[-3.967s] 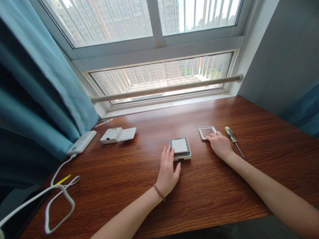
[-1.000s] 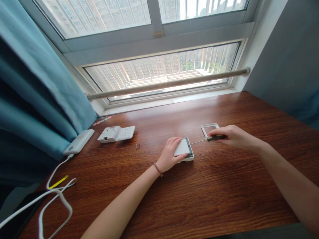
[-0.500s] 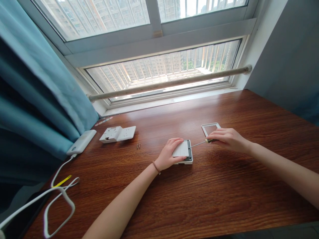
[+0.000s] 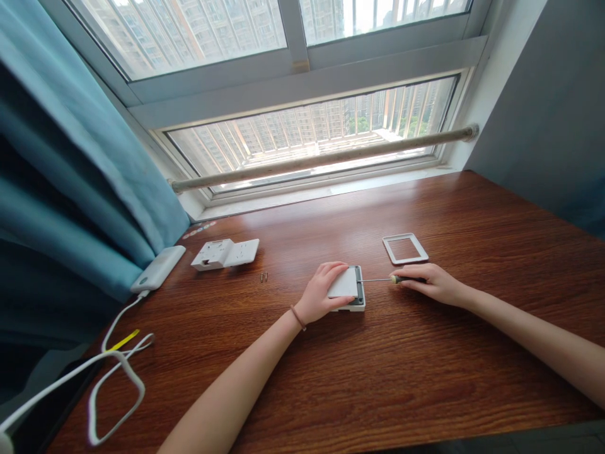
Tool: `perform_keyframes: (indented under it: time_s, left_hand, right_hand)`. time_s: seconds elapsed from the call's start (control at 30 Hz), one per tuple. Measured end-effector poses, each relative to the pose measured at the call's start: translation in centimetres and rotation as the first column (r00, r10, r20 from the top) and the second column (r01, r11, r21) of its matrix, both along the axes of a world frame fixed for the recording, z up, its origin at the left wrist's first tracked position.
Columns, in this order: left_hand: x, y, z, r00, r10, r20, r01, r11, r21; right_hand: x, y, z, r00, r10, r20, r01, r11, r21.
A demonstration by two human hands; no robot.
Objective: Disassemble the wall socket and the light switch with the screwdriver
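My left hand (image 4: pixel 324 291) is closed around a wall switch (image 4: pixel 344 285), a white panel set in a dark grey surround, which lies on the wooden desk. Its left part is hidden under my palm. A screwdriver (image 4: pixel 397 279) is gripped by its dark handle in my right hand (image 4: pixel 435 284). The thin shaft points left and its tip meets the dark strip along the switch's right edge. Behind my right hand lies a white rectangular cover frame (image 4: pixel 409 259), apart from the fingers.
A white socket plate on a box (image 4: pixel 215 254) sits at the left, with two small screws (image 4: pixel 263 277) nearby. Farther left are a white power bank (image 4: pixel 159 270), a white cable (image 4: pixel 140 384) and a yellow tie (image 4: pixel 126 340). A curtain (image 4: pixel 85 157) and window border the desk (image 4: pixel 331 378).
My right hand has moved down and slightly right, bringing the screwdriver nearly level and leaving the cover frame fully in sight. My left hand stays on the wall switch.
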State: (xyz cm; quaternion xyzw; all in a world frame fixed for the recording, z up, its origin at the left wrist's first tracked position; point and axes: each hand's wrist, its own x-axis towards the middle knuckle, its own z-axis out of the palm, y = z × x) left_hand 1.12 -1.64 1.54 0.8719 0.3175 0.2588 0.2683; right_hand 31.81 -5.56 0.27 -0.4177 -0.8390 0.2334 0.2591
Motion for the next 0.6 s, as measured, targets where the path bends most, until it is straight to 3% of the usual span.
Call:
perform_keyframes:
  time_s: [0.1,0.2,0.3,0.37,0.43,0.53,0.6]
  left_hand:
    - [0.0,0.0,0.1,1.0,-0.007,-0.003,0.007,1.0,0.004]
    - [0.0,0.1,0.1,1.0,-0.016,-0.016,0.016,1.0,0.01]
    - [0.0,0.1,0.1,1.0,-0.014,-0.024,0.015,1.0,0.015]
    - [0.0,0.0,0.0,1.0,-0.007,-0.02,0.008,1.0,0.017]
    - [0.0,0.0,-0.1,1.0,0.002,-0.014,-0.002,1.0,0.02]
    - [0.0,0.0,-0.2,1.0,0.012,-0.005,-0.011,1.0,0.027]
    - [0.0,-0.1,-0.3,1.0,0.012,0.002,-0.012,0.999,0.031]
  right_hand:
    - [0.1,-0.1,1.3,0.986,-0.042,0.164,0.007,0.977,0.211]
    - [-0.1,0.2,3.9,0.934,-0.082,0.347,-0.088,0.89,0.448]
    - [-0.6,0.8,6.1,0.902,-0.086,0.423,-0.178,0.817,0.548]
    - [-0.7,1.1,6.6,0.9,-0.081,0.428,-0.183,0.821,0.541]
    - [-0.7,1.1,6.0,0.913,-0.066,0.403,-0.147,0.867,0.476]
    - [-0.4,0.7,3.8,0.959,-0.041,0.282,-0.041,0.959,0.279]
    - [-0.3,0.4,2.1,0.983,-0.057,0.173,0.03,0.987,0.158]
